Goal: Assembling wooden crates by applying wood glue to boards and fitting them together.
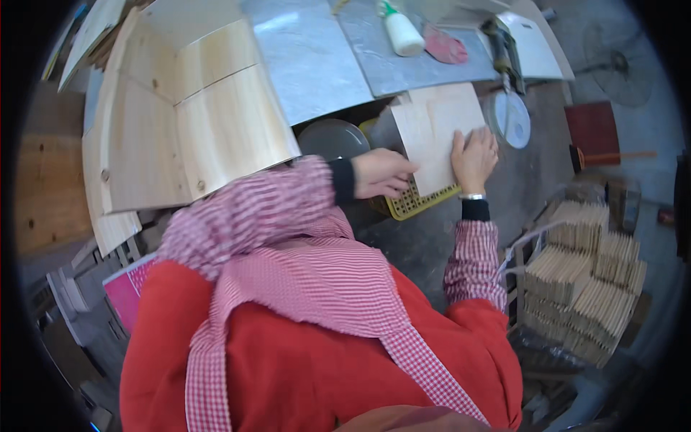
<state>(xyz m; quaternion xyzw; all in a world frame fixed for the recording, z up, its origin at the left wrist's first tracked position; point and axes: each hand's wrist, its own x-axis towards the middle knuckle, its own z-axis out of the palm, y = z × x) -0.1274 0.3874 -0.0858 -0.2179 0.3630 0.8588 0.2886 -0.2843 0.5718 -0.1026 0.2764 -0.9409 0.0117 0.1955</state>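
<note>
My right hand (473,157) lay flat on the thin wooden panel (439,133), palm down and fingers spread along its right edge, pressing rather than clasping, so that grip was open and held nothing. My left hand (381,174) sat at the panel's lower left corner, fingers curled against its edge; I could not tell whether that grip had truly closed on the wood. The panel rested on a yellow mesh basket (412,205), whose grid showed below its near edge. Its long axis ran away from me, tilted a little to the left, the far short edge pointing toward the grey metal sheet (317,61) on the counter (533,169). Beyond it stood a white glue bottle (400,30) beside a red rag (445,47). A round white lid (509,119) lay just right of the panel. To my left rose a curved pale wooden box (194,122), and low on my right sat stacks of wooden slats (583,281).
</note>
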